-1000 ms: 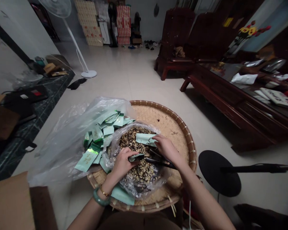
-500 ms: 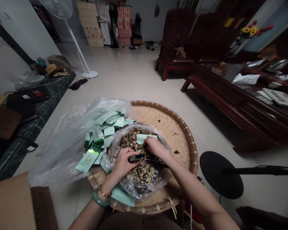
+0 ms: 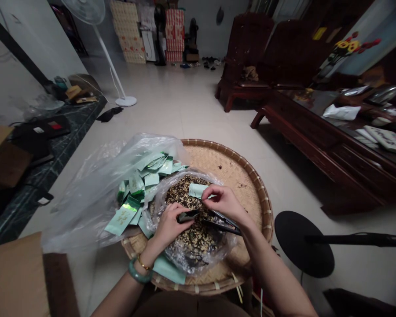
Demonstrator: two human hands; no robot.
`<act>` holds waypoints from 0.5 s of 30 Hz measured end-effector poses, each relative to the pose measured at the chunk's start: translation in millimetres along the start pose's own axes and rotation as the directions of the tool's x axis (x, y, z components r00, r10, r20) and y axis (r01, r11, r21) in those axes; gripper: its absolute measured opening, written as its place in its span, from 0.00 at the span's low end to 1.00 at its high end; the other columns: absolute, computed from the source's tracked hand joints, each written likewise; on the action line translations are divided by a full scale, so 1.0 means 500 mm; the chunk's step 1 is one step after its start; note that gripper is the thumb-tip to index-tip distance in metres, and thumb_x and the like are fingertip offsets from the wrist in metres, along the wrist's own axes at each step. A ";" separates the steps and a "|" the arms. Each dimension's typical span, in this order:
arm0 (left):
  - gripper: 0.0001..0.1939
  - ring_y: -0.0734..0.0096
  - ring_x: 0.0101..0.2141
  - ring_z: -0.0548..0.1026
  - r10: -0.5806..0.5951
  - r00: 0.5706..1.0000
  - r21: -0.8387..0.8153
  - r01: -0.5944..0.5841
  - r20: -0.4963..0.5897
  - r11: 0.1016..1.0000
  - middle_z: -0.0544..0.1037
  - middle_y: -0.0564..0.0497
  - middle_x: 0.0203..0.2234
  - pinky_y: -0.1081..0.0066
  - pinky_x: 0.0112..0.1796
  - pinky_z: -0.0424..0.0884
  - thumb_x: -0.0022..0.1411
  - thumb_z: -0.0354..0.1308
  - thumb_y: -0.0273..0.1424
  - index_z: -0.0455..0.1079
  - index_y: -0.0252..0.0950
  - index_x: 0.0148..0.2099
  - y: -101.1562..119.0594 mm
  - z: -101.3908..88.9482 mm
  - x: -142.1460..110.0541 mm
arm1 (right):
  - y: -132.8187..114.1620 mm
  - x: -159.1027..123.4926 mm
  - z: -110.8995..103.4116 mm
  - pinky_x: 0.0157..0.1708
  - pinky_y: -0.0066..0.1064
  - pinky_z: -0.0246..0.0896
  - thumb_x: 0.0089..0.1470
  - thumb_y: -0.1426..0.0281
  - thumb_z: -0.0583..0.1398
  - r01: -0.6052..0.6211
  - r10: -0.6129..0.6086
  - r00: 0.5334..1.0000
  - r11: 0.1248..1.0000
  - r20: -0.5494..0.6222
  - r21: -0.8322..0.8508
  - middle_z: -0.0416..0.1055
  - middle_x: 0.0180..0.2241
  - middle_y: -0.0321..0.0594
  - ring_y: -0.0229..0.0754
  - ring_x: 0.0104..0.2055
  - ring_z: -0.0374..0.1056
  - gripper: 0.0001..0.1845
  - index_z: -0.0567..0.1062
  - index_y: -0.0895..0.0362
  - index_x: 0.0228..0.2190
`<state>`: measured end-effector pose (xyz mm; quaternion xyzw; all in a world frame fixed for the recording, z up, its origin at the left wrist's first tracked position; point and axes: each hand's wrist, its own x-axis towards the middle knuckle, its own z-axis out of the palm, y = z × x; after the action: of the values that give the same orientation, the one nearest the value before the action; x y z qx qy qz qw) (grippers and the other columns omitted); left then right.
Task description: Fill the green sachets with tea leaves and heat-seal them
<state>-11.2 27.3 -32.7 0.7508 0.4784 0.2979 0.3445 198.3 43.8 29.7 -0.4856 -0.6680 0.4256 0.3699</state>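
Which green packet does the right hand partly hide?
The packet lying on the loose mix: the right hand covers its right end. The left hand's packet, the piled packets and the near-rim packet are clear of the right hand.

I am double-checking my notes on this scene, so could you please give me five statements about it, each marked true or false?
1. The left hand holds a packet. True.
2. The green bangle is on the right wrist. False: it is on the left wrist.
3. The woven tray is square. False: it is round.
4. A bunch of green packets lies to the left of the dark-and-pale mix. True.
5. The white fan is lying on its side. False: it stands on its round base.
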 end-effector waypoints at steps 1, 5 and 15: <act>0.12 0.63 0.37 0.72 -0.003 1.000 0.003 0.003 0.004 1.000 0.75 0.50 0.32 0.64 0.39 0.66 0.50 0.67 0.29 0.76 0.38 0.40 0.001 0.000 0.000 | -0.018 -0.010 0.000 0.29 0.25 0.64 0.46 0.77 0.59 0.041 -0.042 0.999 0.996 0.007 0.073 0.74 0.30 0.37 0.36 0.31 0.69 0.05 0.75 0.58 0.27; 0.13 0.63 0.37 0.72 -0.002 1.000 0.017 0.002 0.022 1.000 0.75 0.51 0.32 0.65 0.38 0.66 0.50 0.67 0.29 0.76 0.39 0.40 0.001 -0.001 0.001 | -0.063 -0.027 0.016 0.30 0.26 0.65 0.46 0.78 0.60 0.126 -0.136 0.987 0.986 0.086 0.107 0.73 0.28 0.37 0.36 0.30 0.69 0.05 0.76 0.58 0.25; 0.09 0.64 0.36 0.72 0.033 0.999 0.031 -0.032 -0.014 0.999 0.75 0.51 0.32 0.66 0.37 0.67 0.49 0.67 0.28 0.77 0.40 0.36 -0.003 0.003 0.001 | -0.035 -0.026 0.041 0.35 0.30 0.66 0.59 0.77 0.54 0.580 -0.549 0.813 0.793 0.193 -0.188 0.75 0.33 0.43 0.38 0.36 0.69 0.09 0.73 0.57 0.33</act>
<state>-10.4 27.8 -34.7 0.7615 0.4732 0.3013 0.3247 177.2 24.1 37.2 -0.2763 -0.8508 0.2426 0.3753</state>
